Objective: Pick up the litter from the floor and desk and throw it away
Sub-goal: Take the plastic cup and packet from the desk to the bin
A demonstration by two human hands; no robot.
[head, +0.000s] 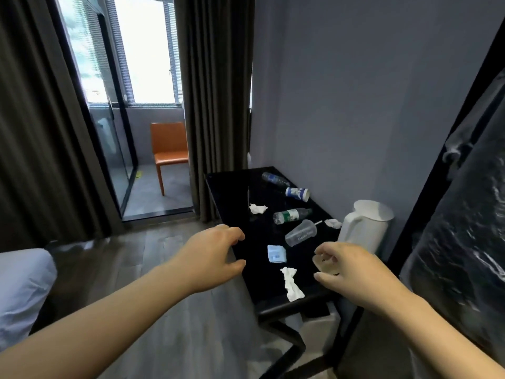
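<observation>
Two hands reach, well apart, over the littered black desk (232,192).
The left hand (216,258) is loosely curled and holds nothing. The right hand (347,266) curls by something pale, and whether it grips it cannot be told. Left of the white kettle (366,228), a clear cup (300,233) lies on its side with its straw end toward the kettle. A green-labelled bottle (291,215) also points its cap toward the kettle. A twisted tissue (292,283) lies with its length running toward the desk's near edge.

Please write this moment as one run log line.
stage: reach | left hand: empty, at desk edge | right hand: curled, grasp unclear | litter on desk: crumpled tissue, clear cup, green-label bottle
</observation>
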